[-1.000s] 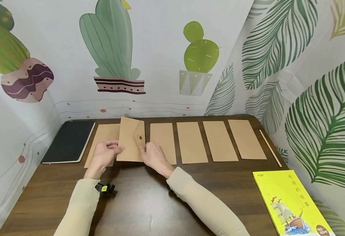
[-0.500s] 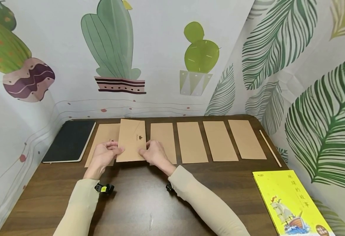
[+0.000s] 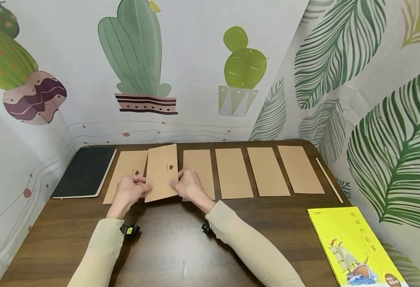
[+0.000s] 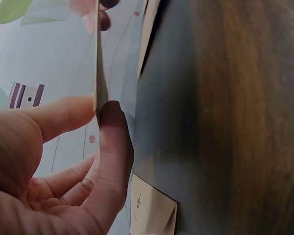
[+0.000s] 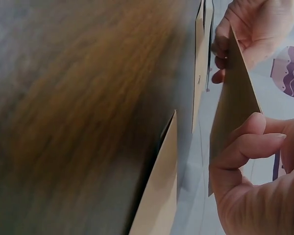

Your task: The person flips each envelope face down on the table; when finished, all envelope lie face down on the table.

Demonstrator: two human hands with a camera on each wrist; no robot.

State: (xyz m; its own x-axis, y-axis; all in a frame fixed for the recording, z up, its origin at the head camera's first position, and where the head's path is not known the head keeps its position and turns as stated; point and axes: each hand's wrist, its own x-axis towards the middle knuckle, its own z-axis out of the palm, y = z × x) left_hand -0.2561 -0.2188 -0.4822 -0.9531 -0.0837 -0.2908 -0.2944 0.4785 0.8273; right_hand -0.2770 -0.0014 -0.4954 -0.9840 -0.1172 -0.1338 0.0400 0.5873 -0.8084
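Note:
A brown kraft envelope [image 3: 161, 171], printed with a small dark crown, is held up off the table between both hands. My left hand [image 3: 129, 191] pinches its left edge low down, the thumb on the near face. On the opposite edge my right hand [image 3: 192, 185] grips it between thumb and bent fingers. The left wrist view catches the envelope [image 4: 102, 68] nearly edge-on; in the right wrist view its shaded underside [image 5: 235, 93] faces the table. Another envelope [image 3: 121, 175] with a crown print lies flat to the left, partly behind my left hand.
Several brown envelopes [image 3: 234, 173] lie in a row to the right along the back of the dark wooden table [image 3: 181, 247]. A black notebook [image 3: 85, 171] is at the left end. A thin pale stick [image 3: 329, 180] and a yellow book [image 3: 355, 247] lie on the right.
The held envelope's flap, seen raised a second ago, now lies flat, showing the whole crown. The envelope has tilted, its left side dropping and coming nearer, with my left hand shifted slightly right.

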